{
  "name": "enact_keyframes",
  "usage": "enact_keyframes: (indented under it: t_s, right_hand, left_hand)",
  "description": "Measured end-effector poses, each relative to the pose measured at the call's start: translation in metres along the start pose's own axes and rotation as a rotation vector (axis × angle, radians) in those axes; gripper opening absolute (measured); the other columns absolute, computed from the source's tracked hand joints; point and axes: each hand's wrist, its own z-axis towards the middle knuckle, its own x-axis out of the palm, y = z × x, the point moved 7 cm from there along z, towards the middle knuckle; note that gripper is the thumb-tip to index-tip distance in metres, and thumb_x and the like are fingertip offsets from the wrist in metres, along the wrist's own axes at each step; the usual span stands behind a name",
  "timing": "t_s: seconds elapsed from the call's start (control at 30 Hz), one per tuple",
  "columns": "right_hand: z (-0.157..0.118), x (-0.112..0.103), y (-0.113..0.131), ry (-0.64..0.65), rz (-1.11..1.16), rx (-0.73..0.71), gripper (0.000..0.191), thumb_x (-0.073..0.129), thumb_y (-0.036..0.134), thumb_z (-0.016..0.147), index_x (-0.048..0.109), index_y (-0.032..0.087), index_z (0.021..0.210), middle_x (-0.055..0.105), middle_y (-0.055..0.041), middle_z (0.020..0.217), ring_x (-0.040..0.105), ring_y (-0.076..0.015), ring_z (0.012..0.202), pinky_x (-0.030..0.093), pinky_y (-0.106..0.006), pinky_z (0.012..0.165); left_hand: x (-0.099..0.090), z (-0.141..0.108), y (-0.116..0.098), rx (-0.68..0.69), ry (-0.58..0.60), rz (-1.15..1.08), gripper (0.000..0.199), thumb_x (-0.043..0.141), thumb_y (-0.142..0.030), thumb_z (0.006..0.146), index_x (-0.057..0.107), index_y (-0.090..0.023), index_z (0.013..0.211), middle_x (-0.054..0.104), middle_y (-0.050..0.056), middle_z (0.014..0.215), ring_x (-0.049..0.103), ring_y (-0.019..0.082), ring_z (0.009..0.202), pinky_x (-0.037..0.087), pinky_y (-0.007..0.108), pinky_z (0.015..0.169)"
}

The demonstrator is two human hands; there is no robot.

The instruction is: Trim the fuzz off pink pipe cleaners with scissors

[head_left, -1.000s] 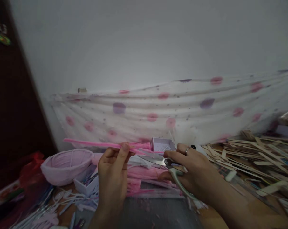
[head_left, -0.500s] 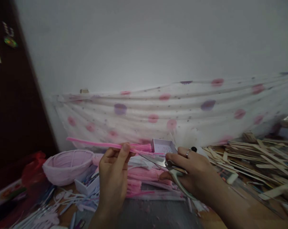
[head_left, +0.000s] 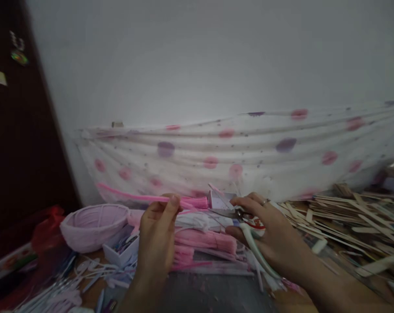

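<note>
Pinched between thumb and fingers, my left hand point(head_left: 158, 237) holds a thin bunch of bright pink pipe cleaners point(head_left: 128, 197), whose long ends reach out to the left. My right hand point(head_left: 272, 234) grips scissors point(head_left: 251, 245) with pale green handles. Their blades point left, close to the right end of the pipe cleaners, and look slightly apart. A thin pale pink strip slants up beside the blades; I cannot tell if it is attached. Below the hands lie bundles of light pink pipe cleaners point(head_left: 210, 241).
A white box point(head_left: 218, 201) stands behind the scissors. To the left are a pale pink woven-looking bowl point(head_left: 94, 228), a small white box point(head_left: 120, 256) of small items and white strips. Wooden sticks point(head_left: 340, 217) pile up on the right. A grey mat point(head_left: 216, 291) lies in front.
The scissors and right hand have shifted slightly right, and the handles have spread and turned. A thin strip now sticks up by the blades. The left hand has barely moved.
</note>
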Motion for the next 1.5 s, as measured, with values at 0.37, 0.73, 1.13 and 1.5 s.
enact_keyframes:
  t_s: [0.37, 0.73, 1.13, 1.5]
  right_hand:
    - [0.002, 0.02, 0.009, 0.079, 0.555, 0.215, 0.012, 0.065, 0.023, 0.072, 0.061, 0.019, 0.082, 0.058, 0.0037, 0.064, 0.052, -0.01, 0.057, 0.041, -0.021, 0.052]
    - [0.0, 0.025, -0.005, 0.191, 0.641, 0.218, 0.013, 0.061, 0.023, 0.079, 0.06, 0.017, 0.09, 0.051, 0.0033, 0.063, 0.044, -0.0079, 0.053, 0.035, -0.02, 0.047]
    - [0.003, 0.013, -0.011, 0.088, 0.364, 0.142, 0.027, 0.066, 0.036, 0.078, 0.06, 0.02, 0.099, 0.064, -0.0017, 0.078, 0.061, -0.0154, 0.067, 0.049, -0.026, 0.057]
    - [0.003, 0.016, 0.011, -0.087, -0.265, -0.257, 0.033, 0.065, 0.034, 0.081, 0.06, 0.019, 0.11, 0.059, -0.0084, 0.088, 0.057, -0.0246, 0.084, 0.047, -0.037, 0.068]
  left_hand:
    - [0.007, -0.01, 0.018, -0.143, 0.034, 0.004, 0.028, 0.088, -0.029, 0.048, 0.066, -0.016, 0.059, 0.065, -0.003, 0.061, 0.06, 0.006, 0.06, 0.05, 0.017, 0.064]
    - [-0.006, 0.012, -0.022, 0.159, 0.009, 0.139, 0.031, 0.078, -0.04, 0.066, 0.073, -0.017, 0.085, 0.067, -0.002, 0.067, 0.06, 0.005, 0.053, 0.052, 0.014, 0.055]
    - [-0.01, 0.018, -0.017, 0.131, 0.122, 0.39, 0.022, 0.081, -0.031, 0.062, 0.072, -0.015, 0.075, 0.072, 0.003, 0.07, 0.067, 0.013, 0.063, 0.056, 0.022, 0.064]
    - [-0.007, 0.009, -0.023, 0.12, 0.037, 0.309, 0.022, 0.083, -0.029, 0.058, 0.07, -0.014, 0.068, 0.07, 0.001, 0.063, 0.067, 0.013, 0.055, 0.059, 0.024, 0.06]
